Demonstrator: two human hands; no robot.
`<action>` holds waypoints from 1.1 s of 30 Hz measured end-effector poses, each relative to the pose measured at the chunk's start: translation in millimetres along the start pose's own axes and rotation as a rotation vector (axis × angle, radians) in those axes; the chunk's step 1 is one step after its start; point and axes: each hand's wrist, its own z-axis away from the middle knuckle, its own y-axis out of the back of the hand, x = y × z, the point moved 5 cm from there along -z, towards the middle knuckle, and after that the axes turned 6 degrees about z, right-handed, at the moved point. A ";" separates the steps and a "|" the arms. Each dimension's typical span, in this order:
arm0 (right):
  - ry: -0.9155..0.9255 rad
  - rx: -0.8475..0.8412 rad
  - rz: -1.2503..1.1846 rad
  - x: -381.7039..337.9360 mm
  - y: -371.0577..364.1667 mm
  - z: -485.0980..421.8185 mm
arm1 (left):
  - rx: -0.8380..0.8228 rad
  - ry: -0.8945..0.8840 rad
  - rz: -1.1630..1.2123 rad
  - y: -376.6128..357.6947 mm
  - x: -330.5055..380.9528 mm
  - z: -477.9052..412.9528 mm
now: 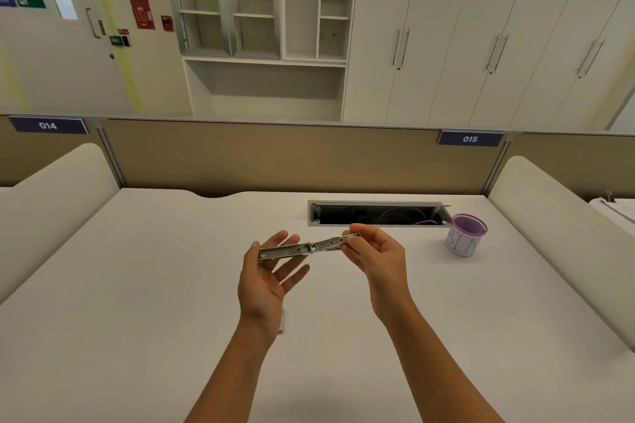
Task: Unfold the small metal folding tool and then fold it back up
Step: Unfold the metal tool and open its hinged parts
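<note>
2 bare hands hold the small metal folding tool [309, 246] above a pale worktop [171, 285], the tool opened out nearly straight, running from lower left to upper right with its hinge about midway between the hands. The left hand [268, 271] is palm-up with fingers spread, its thumb pressing the tool's left end against the fingers; the right hand [374, 254] has its grip closed on the right end between thumb and fingertips. An open cable hatch [378, 214] is set into the worktop behind the hands, wiring inside it hard to make out. A purple mesh pot [464, 235] stands right of the hatch, its handwritten label not legible. A small pale object [281, 321] lies on the worktop, partly hidden by the left wrist; its kind cannot be told. Tan partition panels [275, 154] carry placards 014 [48, 125] and 015 [470, 139]. Beyond are white cupboards [481, 27], glazed shelving [226, 0] and a door [62, 27] with notices.
</note>
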 end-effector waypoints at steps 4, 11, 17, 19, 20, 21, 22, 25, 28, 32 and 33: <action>-0.014 0.025 0.046 4.3 7.2 -2.3 | 0.054 0.008 -0.583 18.1 10.9 -12.7; -0.015 -0.080 0.131 10.0 2.7 5.5 | -0.284 -0.049 -1.324 4.6 13.7 -14.1; 0.009 -0.157 0.190 16.1 -10.3 17.1 | -0.360 0.036 -1.264 -19.1 -16.1 -5.5; 0.014 -0.176 0.190 17.1 -11.9 19.4 | -0.333 0.024 -1.234 -18.9 -20.9 -6.8; 0.017 -0.179 0.191 17.0 -11.4 20.2 | -0.324 0.022 -1.216 -19.2 -22.5 -7.0; 0.020 -0.182 0.192 17.1 -11.1 20.5 | -0.321 0.021 -1.194 -19.5 -23.4 -7.0; 0.022 -0.183 0.194 17.3 -10.4 20.7 | -0.325 0.023 -1.165 -19.9 -24.3 -6.6; 0.023 -0.180 0.198 17.4 -7.5 19.8 | -0.342 0.033 -1.105 -21.9 -26.4 -6.4; 0.031 -0.173 0.205 16.5 -5.8 19.3 | -0.349 0.044 -1.078 -23.2 -28.5 -6.8; 0.044 -0.145 0.218 15.8 -4.5 17.8 | -0.352 0.057 -1.051 -24.8 -30.0 -7.7; 0.045 -0.133 0.217 16.1 -3.9 16.9 | -0.362 0.072 -1.027 -26.0 -30.1 -7.5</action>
